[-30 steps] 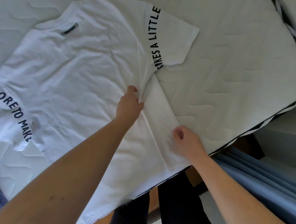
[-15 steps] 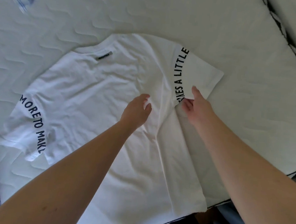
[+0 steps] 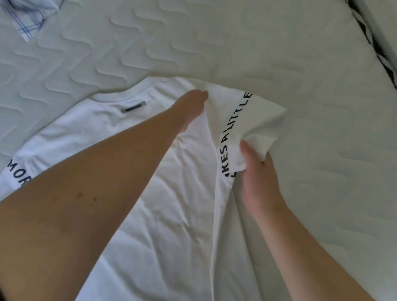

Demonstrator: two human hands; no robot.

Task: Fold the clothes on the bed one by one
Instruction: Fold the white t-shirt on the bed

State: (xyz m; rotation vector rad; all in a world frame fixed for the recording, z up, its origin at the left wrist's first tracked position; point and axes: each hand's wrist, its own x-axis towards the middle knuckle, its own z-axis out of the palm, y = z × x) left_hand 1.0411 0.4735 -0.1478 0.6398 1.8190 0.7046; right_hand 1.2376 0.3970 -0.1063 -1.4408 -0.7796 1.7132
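Observation:
A white T-shirt with black lettering on both sleeves lies spread on the quilted mattress, neck label up. My left hand reaches to the shirt's right shoulder, fingers down on the cloth where the sleeve meets the body. My right hand grips the right sleeve at its hem, thumb over the fabric, and the sleeve is lifted and bunched. Whether the left fingers pinch the cloth is hidden.
A crumpled light-blue checked garment lies at the far left corner of the bed. The mattress edge with black-and-white trim runs along the right. Bare quilted mattress stretches beyond and right of the shirt.
My left hand moved up from the shirt's middle to the right shoulder. My right hand took hold of the right sleeve's hem and lifted it. The view shifted further onto the bed.

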